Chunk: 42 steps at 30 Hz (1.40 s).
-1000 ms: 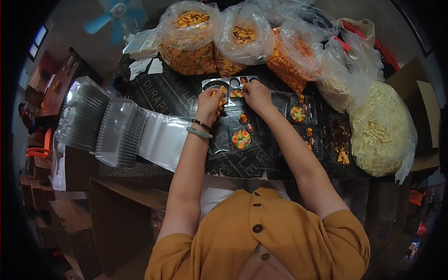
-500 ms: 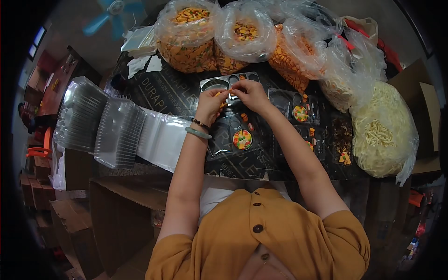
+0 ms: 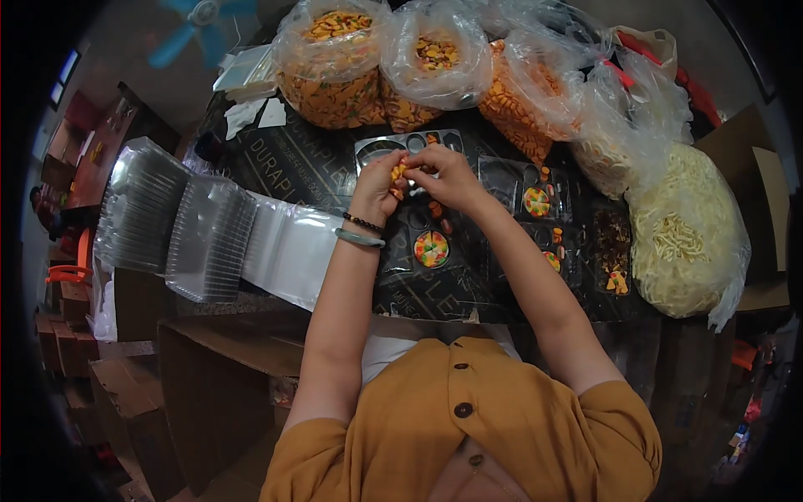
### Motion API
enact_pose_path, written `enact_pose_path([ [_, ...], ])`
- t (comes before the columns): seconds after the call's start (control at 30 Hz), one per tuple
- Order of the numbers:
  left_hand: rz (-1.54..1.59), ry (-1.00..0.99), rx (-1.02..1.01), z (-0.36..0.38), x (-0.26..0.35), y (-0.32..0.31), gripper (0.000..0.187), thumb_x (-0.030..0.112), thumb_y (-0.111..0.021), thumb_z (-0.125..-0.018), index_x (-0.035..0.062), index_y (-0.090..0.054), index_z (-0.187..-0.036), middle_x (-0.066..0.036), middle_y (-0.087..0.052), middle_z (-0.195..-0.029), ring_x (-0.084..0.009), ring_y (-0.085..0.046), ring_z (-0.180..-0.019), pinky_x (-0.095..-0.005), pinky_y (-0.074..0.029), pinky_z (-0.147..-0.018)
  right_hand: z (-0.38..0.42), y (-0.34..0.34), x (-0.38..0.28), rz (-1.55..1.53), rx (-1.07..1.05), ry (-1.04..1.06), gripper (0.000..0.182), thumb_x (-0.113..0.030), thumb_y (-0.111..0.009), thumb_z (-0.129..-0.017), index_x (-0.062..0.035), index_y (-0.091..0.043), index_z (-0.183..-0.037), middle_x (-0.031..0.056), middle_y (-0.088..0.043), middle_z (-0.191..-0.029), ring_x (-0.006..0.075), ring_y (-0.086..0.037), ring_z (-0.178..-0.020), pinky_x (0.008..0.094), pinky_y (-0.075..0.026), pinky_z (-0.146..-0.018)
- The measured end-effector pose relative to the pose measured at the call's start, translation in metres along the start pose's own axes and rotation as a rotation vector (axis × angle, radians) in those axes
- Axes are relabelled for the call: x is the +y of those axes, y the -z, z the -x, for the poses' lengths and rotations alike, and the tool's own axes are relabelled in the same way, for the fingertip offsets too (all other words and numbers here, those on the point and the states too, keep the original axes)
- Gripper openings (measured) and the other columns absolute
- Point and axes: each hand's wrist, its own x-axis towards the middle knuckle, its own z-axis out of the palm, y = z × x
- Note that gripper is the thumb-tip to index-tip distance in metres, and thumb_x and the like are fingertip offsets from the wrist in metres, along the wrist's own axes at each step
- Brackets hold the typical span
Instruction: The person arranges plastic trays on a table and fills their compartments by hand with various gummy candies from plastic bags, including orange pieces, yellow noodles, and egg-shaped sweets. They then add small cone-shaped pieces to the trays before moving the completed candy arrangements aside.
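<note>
My left hand [image 3: 378,186] is curled around several orange and yellow candy pieces [image 3: 397,173]. Touching them is my right hand [image 3: 442,174], its thumb and forefinger close together; whether it grips a piece is too small to tell. Both hands are over a clear compartment tray [image 3: 374,148] at the back. Nearer to me lies another clear tray [image 3: 401,263] holding a round of colourful wedges [image 3: 432,249]. To the right are more trays, one with a similar round [image 3: 536,202].
Open bags of orange candies [image 3: 330,96] line the back. A bag of pale strands [image 3: 682,243] stands at the right. Stacked clear plastic trays [image 3: 209,234] and flat plastic sleeves [image 3: 288,251] lie at the left. A cardboard box [image 3: 226,393] is below the table's left side.
My right hand has moved slightly down and closer to the pieces in my left hand. My left hand has turned a little, showing more of the orange pieces.
</note>
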Motion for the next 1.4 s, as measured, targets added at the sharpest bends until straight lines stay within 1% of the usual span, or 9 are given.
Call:
enact_pose_path([
  [0.43, 0.045, 0.088, -0.012, 0.019, 0.009, -0.003, 0.017, 0.009, -0.058, -0.086, -0.0028, -0.056, -0.098, -0.013, -0.062, -0.089, -0.0139, -0.063, -0.069, -0.0114, -0.039, -0.039, 0.033, 0.05, -0.039, -0.713, 0.247, -0.466, 0.011, -0.008, -0.061, -0.085, 0.0005, -0.059, -0.093, 0.0066, -0.065, -0.083, 0.0112, -0.063, -0.073, 0.023, -0.05, -0.064],
  [0.6, 0.264, 0.144, -0.103, 0.02, 0.001, 0.01, 0.021, -0.001, -0.059, -0.083, -0.0035, -0.052, -0.103, -0.013, -0.059, -0.093, -0.0152, -0.059, -0.071, -0.0132, -0.038, -0.04, 0.163, 0.157, -0.088, -0.443, 0.162, -0.562, 0.009, -0.002, -0.068, -0.075, -0.0002, -0.061, -0.078, 0.0051, -0.061, -0.073, 0.0117, -0.059, -0.066, 0.0235, -0.048, -0.059],
  [0.83, 0.364, 0.196, -0.171, 0.026, -0.014, 0.0, 0.018, 0.003, -0.058, -0.085, -0.0026, -0.053, -0.102, -0.012, -0.056, -0.086, -0.0123, -0.057, -0.069, -0.0136, -0.037, -0.04, 0.462, 0.251, -0.083, 0.021, 0.239, -1.607, 0.008, -0.006, -0.063, -0.079, 0.0007, -0.062, -0.084, 0.0064, -0.062, -0.068, 0.0182, -0.061, -0.062, 0.0288, -0.049, -0.058],
  [0.87, 0.371, 0.19, -0.173, 0.027, -0.017, 0.0, 0.018, 0.003, -0.058, -0.085, -0.0026, -0.053, -0.102, -0.012, -0.056, -0.086, -0.0123, -0.057, -0.069, -0.0136, -0.037, -0.04, 0.466, 0.246, -0.1, 0.028, 0.236, -1.602, 0.008, -0.006, -0.063, -0.079, 0.0007, -0.062, -0.084, 0.0064, -0.062, -0.068, 0.0182, -0.061, -0.062, 0.0288, -0.049, -0.058],
  [0.93, 0.224, 0.085, -0.195, 0.029, -0.024, -0.005, 0.017, 0.006, -0.061, -0.085, 0.0001, -0.053, -0.099, -0.01, -0.058, -0.079, -0.0108, -0.058, -0.063, -0.0134, -0.036, -0.039, 0.437, 0.226, -0.141, 1.451, -0.047, -0.518, 0.009, -0.005, -0.063, -0.077, 0.0007, -0.062, -0.084, 0.0107, -0.064, -0.073, 0.025, -0.063, -0.067, 0.0328, -0.048, -0.061],
  [0.97, 0.159, 0.065, -0.145, 0.037, -0.024, -0.014, 0.018, 0.009, -0.062, -0.085, 0.001, -0.052, -0.098, -0.009, -0.059, -0.078, -0.0092, -0.055, -0.059, -0.013, -0.036, -0.039, 0.422, 0.221, -0.136, 1.443, -0.051, -0.517, 0.009, -0.005, -0.063, -0.077, 0.0007, -0.062, -0.084, 0.0107, -0.064, -0.073, 0.025, -0.063, -0.067, 0.0328, -0.048, -0.061],
  [1.03, 0.098, 0.054, -0.094, 0.048, -0.026, -0.025, 0.018, 0.009, -0.062, -0.085, 0.0009, -0.053, -0.098, -0.009, -0.059, -0.077, -0.0081, -0.054, -0.056, -0.0129, -0.037, -0.039, 0.363, 0.211, -0.113, 0.691, 0.142, -1.005, 0.01, -0.002, -0.063, -0.075, 0.0013, -0.062, -0.084, 0.0148, -0.063, -0.081, 0.0282, -0.063, -0.075, 0.0342, -0.048, -0.064],
  [1.17, 0.024, 0.048, -0.142, 0.056, -0.026, -0.03, 0.016, 0.011, -0.062, -0.085, 0.0002, -0.057, -0.096, -0.008, -0.06, -0.074, -0.0056, -0.05, -0.049, -0.0127, -0.037, -0.04, 0.195, 0.136, -0.102, 0.349, 0.215, -0.357, 0.008, -0.003, -0.061, -0.081, 0.0016, -0.062, -0.087, 0.0101, -0.06, -0.08, 0.018, -0.059, -0.071, 0.026, -0.046, -0.063],
  [1.4, -0.02, 0.045, -0.194, 0.072, -0.016, -0.02, 0.023, 0.009, -0.059, -0.087, -0.0035, -0.057, -0.106, -0.008, -0.063, -0.082, -0.0039, -0.053, -0.053, -0.012, -0.038, -0.041, 0.059, 0.026, -0.047, -0.37, 0.104, -0.377, 0.018, -0.011, -0.061, -0.085, 0.0003, -0.062, -0.099, 0.0065, -0.064, -0.08, 0.0087, -0.057, -0.062, 0.021, -0.045, -0.051],
])
